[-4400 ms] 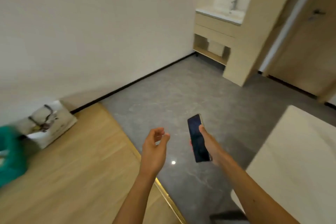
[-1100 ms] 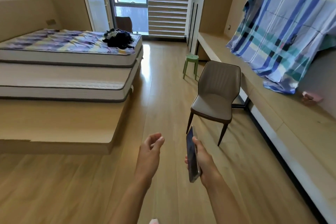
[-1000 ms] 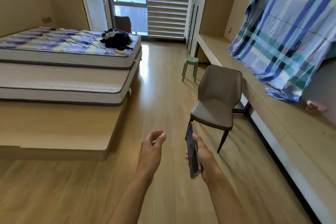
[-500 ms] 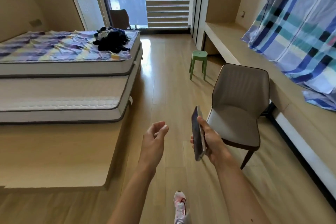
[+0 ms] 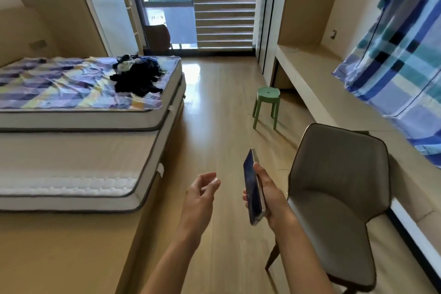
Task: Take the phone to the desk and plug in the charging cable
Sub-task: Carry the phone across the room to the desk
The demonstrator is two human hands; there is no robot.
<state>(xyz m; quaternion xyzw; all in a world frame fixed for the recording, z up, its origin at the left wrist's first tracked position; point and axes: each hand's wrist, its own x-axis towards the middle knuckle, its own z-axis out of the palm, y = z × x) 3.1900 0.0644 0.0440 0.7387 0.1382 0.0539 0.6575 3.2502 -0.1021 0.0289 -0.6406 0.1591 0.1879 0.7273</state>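
My right hand grips a dark-screened phone edge-on, held upright in front of me over the wooden floor. My left hand hangs beside it, fingers loosely curled and holding nothing. The long light wooden desk runs along the right wall, ahead and to my right. A thin white cable seems to lie at the desk's far end, below a wall socket; it is too small to be sure.
A grey-brown chair stands close on my right, against the desk. A green stool sits further ahead. A bed with stacked mattresses fills the left. A blue checked cloth hangs over the desk. Open floor runs between the bed and the chair.
I have walked forward into the room: the chair, stool and bed are now closer. The phone stays in my right hand, my left hand stays empty.
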